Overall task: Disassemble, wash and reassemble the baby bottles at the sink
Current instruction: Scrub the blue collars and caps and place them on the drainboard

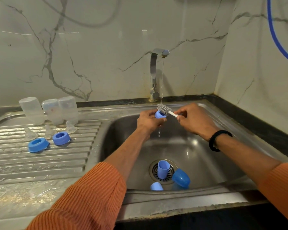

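Beside the faucet (157, 72), the left hand (150, 121) is gripping the third collar ring (159, 114); right hand (194, 119) fingers are pinching the bottle brush (165, 109); three caps (163, 169) are left unwashed.

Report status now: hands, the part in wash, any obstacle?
Left hand grips blue collar ring; right hand pinches bottle brush against it. Tap running. Nothing in the way.

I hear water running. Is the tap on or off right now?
On. A thin stream falls from the tap spout past the brush into the sink.
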The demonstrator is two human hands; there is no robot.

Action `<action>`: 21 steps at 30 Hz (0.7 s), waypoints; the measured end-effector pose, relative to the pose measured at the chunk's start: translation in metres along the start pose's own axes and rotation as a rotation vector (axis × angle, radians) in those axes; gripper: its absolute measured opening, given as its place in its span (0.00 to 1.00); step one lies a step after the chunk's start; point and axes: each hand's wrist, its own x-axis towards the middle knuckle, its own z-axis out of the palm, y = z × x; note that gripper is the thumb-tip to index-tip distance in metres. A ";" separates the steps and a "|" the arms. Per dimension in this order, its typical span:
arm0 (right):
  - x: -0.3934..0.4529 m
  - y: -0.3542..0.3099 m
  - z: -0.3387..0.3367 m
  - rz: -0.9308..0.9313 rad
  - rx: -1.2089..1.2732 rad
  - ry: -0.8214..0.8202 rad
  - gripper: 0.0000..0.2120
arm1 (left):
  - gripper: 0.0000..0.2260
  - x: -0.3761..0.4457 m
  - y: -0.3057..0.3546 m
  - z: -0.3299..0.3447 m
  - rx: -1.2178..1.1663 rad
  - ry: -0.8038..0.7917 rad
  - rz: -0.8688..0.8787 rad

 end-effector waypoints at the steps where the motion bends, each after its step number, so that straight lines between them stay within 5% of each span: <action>1: 0.000 0.000 0.000 0.000 -0.003 0.003 0.13 | 0.24 0.001 0.000 0.000 -0.029 -0.013 -0.022; 6: 0.000 0.001 0.001 -0.005 -0.017 -0.006 0.13 | 0.18 0.001 0.005 0.000 -0.304 -0.143 -0.212; 11: 0.000 0.003 -0.001 -0.019 0.033 -0.022 0.13 | 0.02 0.008 0.003 -0.002 -0.369 -0.027 -0.345; 21: 0.005 0.010 0.008 0.067 0.200 -0.032 0.12 | 0.17 0.011 0.005 -0.002 -0.442 0.039 -0.313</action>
